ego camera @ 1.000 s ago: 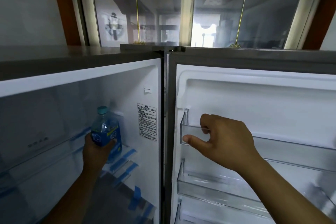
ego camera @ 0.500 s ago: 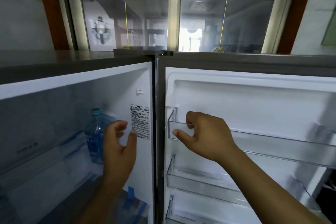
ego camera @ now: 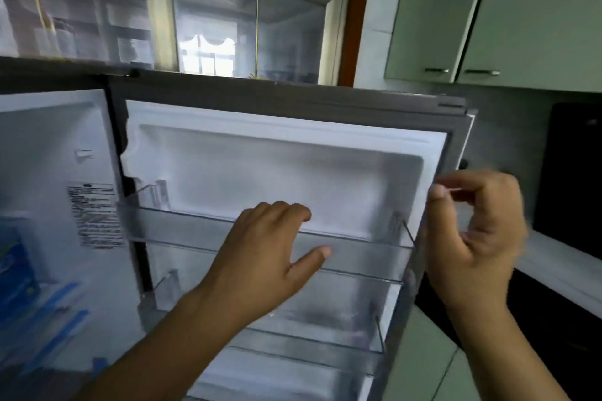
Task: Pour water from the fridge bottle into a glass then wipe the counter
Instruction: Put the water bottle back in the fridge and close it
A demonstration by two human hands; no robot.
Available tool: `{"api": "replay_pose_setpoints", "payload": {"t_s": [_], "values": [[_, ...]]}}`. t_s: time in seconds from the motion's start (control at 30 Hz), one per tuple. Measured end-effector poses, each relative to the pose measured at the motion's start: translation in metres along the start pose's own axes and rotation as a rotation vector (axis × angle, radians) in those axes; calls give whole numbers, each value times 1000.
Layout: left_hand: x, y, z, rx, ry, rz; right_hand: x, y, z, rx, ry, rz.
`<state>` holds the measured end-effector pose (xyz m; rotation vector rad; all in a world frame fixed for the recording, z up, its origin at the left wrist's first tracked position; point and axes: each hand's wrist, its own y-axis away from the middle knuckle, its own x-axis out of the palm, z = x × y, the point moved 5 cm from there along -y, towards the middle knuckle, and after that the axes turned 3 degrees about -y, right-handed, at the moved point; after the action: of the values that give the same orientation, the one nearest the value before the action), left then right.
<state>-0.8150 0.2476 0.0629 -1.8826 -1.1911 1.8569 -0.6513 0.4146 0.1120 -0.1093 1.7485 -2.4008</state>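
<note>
In the head view we see our left hand (ego camera: 270, 257) spread open over the clear plastic shelf (ego camera: 228, 231) of the white fridge door (ego camera: 277, 169), our right hand (ego camera: 479, 238) loosely curled at its edge, empty, and the blue-labelled water bottle (ego camera: 14, 270) far left, well apart from both

Daylight comes through the window (ego camera: 208, 52) behind the fridge, its brightest pane blown out to white. The white liner of the fridge door (ego camera: 277, 172) catches that light softly, while the lower right corner sinks into dark. Motion blur smears the right hand (ego camera: 482, 238) and the label (ego camera: 94, 215) at left. Straight edges bow toward the frame's borders.
</note>
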Motion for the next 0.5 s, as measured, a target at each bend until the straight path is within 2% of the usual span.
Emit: {"api": "replay_pose_setpoints", "payload": {"t_s": [0.1, 0.17, 0.27, 0.37, 0.43, 0.5], "values": [[16, 6, -34, 32, -44, 2, -43, -11, -54, 179, 57, -142], [14, 14, -41, 25, -46, -59, -53, -12, -85, 341, 4, -129], [4, 27, -43, -14, -50, -85, -47, 1, -113, 501, -204, 106], [-13, 47, -45, -69, -24, -69, -31, 26, -104, 464, -408, 389], [-25, 62, -53, -159, -12, -78, -27, 42, -87, 402, -546, 469], [-39, 81, -62, -248, -34, -89, -29, 52, -72, 397, -623, 457]]}}
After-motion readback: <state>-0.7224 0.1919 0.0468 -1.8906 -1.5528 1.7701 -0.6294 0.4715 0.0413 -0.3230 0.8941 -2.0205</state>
